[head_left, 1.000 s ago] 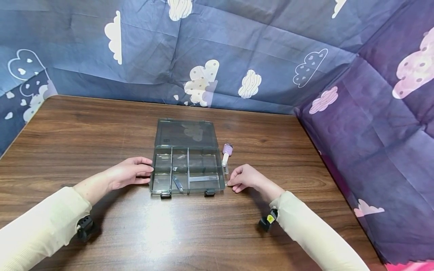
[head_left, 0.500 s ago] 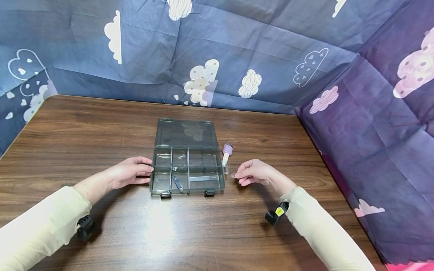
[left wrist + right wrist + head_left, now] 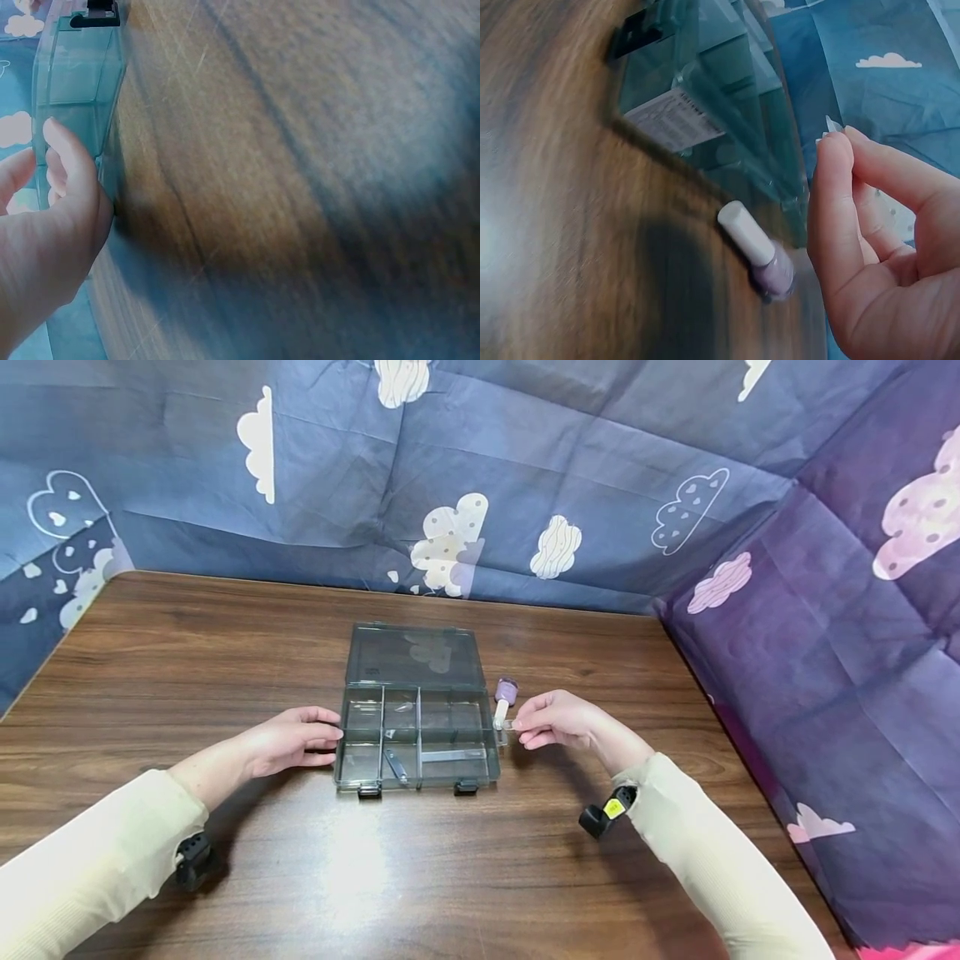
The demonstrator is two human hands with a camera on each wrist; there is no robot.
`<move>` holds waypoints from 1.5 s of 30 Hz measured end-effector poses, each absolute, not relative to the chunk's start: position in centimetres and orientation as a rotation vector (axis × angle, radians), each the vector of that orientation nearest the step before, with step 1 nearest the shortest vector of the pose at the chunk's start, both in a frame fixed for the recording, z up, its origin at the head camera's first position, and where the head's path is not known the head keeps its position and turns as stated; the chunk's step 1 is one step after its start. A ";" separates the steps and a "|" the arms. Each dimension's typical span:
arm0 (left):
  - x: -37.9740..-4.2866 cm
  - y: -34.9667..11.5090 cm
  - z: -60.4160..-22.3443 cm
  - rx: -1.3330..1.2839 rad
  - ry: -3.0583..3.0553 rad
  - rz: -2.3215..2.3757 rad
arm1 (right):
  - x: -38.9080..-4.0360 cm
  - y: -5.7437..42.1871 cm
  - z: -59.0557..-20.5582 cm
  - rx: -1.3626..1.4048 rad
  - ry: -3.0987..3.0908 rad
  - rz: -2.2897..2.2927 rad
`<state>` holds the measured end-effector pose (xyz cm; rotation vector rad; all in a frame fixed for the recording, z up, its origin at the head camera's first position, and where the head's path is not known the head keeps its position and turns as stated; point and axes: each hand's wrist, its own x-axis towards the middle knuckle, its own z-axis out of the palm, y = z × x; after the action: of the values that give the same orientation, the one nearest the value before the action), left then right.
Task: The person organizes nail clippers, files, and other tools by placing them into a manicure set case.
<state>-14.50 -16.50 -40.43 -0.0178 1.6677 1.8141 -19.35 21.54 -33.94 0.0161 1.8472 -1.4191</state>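
Note:
A translucent grey compartment box (image 3: 362,763) lies on the table with its lid (image 3: 416,657) folded back. My left hand (image 3: 296,743) rests its fingers against the box's left wall; in the left wrist view the thumb (image 3: 69,154) lies by that wall. My right hand (image 3: 558,722) pinches a small clear piece (image 3: 832,126) between thumb and fingertip, raised beside the box's right edge. Most of that piece is hidden by the fingers. Close by stands a nail polish bottle (image 3: 774,276), lilac with a white cap, lying on its side.
A slim grey metal piece (image 3: 395,765) lies in the front middle compartment. The wide front right compartment holds a long pale strip (image 3: 453,755). Two black latches (image 3: 466,787) stick out at the front. A cloud-print cloth (image 3: 517,468) hangs behind the table.
My right hand has lifted the small clear piece away from the box's front right corner and moved it farther back, near the nail polish bottle. The left hand has stayed at the box.

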 end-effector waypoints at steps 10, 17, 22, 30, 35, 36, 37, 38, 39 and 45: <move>-14.5 -16.5 -40.8 -0.027 1.655 1.822 | -20.5 19.0 -33.3 -0.001 1.842 -1.432; -14.5 -16.6 -41.1 -0.042 1.651 1.825 | -21.1 16.5 -32.9 0.002 1.850 -1.469; -14.5 -16.6 -41.0 -0.047 1.655 1.826 | -21.4 14.3 -33.1 0.018 1.876 -1.488; -14.4 -16.5 -40.8 -0.047 1.661 1.824 | -21.6 11.2 -33.7 0.034 1.917 -1.489; -14.4 -16.4 -40.6 -0.044 1.656 1.828 | -21.6 9.8 -34.0 0.050 1.940 -1.458; -14.4 -16.4 -40.6 -0.037 1.656 1.828 | -21.6 9.6 -34.1 0.049 1.944 -1.449; -14.5 -16.4 -40.6 -0.039 1.656 1.830 | -21.6 9.3 -34.1 0.046 1.945 -1.439; -14.5 -16.3 -40.5 -0.035 1.657 1.831 | -21.6 9.1 -34.1 0.040 1.947 -1.426; -14.5 -16.3 -40.5 -0.036 1.655 1.834 | -21.6 9.0 -34.1 0.034 1.945 -1.418; -14.5 -16.5 -40.4 -0.033 1.653 1.840 | -21.8 8.9 -33.7 0.027 1.939 -1.429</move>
<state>-14.46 -16.51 -40.35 -0.0335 1.6533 1.8397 -21.83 8.95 -33.69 0.0265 1.9391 -1.4291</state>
